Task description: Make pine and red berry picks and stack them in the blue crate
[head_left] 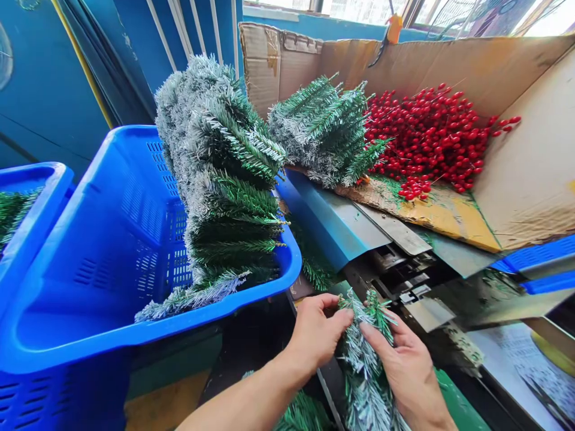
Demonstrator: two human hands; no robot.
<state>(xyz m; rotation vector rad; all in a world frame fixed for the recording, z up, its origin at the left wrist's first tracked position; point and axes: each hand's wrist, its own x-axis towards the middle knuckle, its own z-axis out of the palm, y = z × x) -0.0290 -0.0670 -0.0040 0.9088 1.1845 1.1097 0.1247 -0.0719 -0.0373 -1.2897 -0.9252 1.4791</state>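
Note:
Frosted artificial pine sprigs (359, 365) hang between my two hands at the lower middle, white-tipped with green beneath. My left hand (317, 329) pinches one sprig near its top end, thumb against fingers. On the other side, my right hand (399, 359) is closed around the sprigs, its thumb lying across the front. Just beyond my hands is a metal machine (404, 275) with a slotted head. To the left, a tall stack of frosted pine sprigs (215, 179) stands in a blue plastic basket (90, 251), stem ends facing right.
A cardboard box (525, 149) behind the machine holds red berry stems (426, 137) and another pile of pine sprigs (323, 126). An orange-handled hooked tool (394, 30) hangs on its back wall. Another blue basket (54, 173) with greenery stands far left. More green sprigs (303, 413) lie below my left arm.

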